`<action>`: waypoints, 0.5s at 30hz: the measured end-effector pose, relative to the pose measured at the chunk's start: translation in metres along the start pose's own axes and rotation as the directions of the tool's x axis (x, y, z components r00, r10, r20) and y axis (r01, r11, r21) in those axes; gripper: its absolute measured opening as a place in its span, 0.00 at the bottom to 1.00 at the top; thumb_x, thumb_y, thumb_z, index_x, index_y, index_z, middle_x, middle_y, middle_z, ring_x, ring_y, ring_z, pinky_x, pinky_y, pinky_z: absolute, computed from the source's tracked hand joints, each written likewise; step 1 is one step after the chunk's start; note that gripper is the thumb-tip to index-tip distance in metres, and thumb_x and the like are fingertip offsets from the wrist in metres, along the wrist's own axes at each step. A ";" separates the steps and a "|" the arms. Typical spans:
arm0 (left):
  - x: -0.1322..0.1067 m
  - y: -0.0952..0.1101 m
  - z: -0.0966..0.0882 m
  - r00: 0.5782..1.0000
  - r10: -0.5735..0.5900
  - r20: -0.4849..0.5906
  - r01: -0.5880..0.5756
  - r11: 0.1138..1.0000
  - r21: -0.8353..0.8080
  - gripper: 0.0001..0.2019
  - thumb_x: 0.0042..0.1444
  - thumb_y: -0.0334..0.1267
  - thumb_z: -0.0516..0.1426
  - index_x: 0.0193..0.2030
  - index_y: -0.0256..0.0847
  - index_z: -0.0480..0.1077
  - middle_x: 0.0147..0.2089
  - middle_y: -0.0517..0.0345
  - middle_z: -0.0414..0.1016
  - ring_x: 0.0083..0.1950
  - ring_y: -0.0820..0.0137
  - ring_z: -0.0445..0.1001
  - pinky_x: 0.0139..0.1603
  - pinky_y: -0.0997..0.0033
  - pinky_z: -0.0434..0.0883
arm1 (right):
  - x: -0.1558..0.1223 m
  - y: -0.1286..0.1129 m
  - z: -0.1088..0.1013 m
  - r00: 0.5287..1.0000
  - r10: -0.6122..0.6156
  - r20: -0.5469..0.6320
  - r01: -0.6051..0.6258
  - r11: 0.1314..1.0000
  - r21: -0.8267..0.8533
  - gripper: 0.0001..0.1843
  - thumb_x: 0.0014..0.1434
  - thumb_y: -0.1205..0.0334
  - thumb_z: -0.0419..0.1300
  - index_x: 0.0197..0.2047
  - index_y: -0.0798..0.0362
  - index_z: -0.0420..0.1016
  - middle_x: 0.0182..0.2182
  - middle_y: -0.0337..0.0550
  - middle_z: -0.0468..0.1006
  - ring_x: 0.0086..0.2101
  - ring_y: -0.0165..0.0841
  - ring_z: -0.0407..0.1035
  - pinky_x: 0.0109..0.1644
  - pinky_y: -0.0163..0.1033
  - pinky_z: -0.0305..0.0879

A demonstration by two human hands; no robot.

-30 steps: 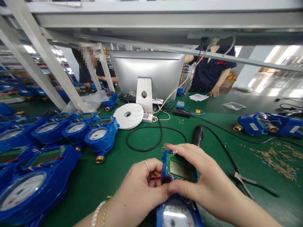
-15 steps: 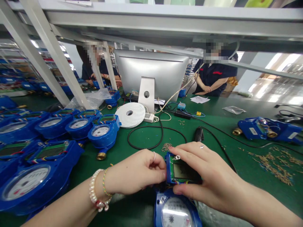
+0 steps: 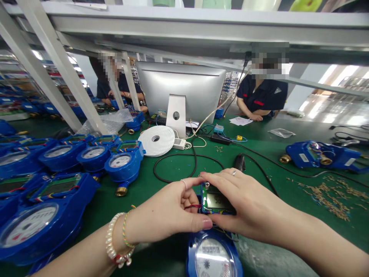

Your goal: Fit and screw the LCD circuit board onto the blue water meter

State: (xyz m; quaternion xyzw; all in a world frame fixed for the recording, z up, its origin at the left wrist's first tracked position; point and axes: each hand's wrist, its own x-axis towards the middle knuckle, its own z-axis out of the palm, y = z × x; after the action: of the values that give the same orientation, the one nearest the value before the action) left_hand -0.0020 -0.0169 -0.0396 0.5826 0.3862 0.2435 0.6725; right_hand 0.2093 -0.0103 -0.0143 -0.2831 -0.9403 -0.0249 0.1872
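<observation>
Both hands at near edge of green tabletop (image 3: 178, 169): left hand (image 3: 170, 211) and right hand (image 3: 245, 204) pinch display module (image 3: 216, 201) above blue water meter (image 3: 211, 256), fingers closed on it.

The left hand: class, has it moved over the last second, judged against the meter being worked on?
Yes. The left hand has closed in rightward on the display module, its thumb now under the module's lower edge above the dial.
</observation>
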 end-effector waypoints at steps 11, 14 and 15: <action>0.006 0.003 0.010 0.998 0.014 -0.068 -0.012 1.000 0.021 0.33 0.41 0.35 0.68 0.56 0.35 0.64 0.26 0.69 0.61 0.26 0.78 0.58 0.25 0.77 0.54 | 0.004 -0.011 0.001 0.994 -0.070 -0.086 0.055 0.984 -0.168 0.64 0.25 0.58 0.80 0.60 0.75 0.53 0.36 0.58 0.77 0.33 0.45 0.72 0.34 0.45 0.72; 0.007 0.003 0.013 0.989 0.056 -0.136 -0.029 0.981 0.191 0.32 0.34 0.39 0.70 0.49 0.38 0.69 0.28 0.66 0.64 0.28 0.74 0.61 0.27 0.75 0.58 | 0.006 -0.014 0.005 0.986 -0.078 -0.148 0.041 0.970 -0.238 0.70 0.24 0.57 0.80 0.63 0.74 0.47 0.35 0.56 0.77 0.28 0.43 0.71 0.30 0.44 0.71; 0.008 0.004 0.013 0.985 0.072 -0.154 -0.029 0.965 0.262 0.31 0.33 0.40 0.71 0.47 0.38 0.70 0.29 0.65 0.66 0.29 0.73 0.62 0.28 0.75 0.59 | 0.007 -0.015 0.004 0.986 -0.075 -0.151 0.036 0.969 -0.244 0.72 0.23 0.56 0.80 0.64 0.73 0.44 0.36 0.55 0.77 0.28 0.43 0.71 0.29 0.44 0.70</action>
State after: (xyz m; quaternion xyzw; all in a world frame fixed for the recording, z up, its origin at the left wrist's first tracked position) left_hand 0.0136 -0.0176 -0.0369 0.6531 0.4531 0.2547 0.5507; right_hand 0.1944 -0.0188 -0.0147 -0.2742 -0.9200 -0.1662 0.2254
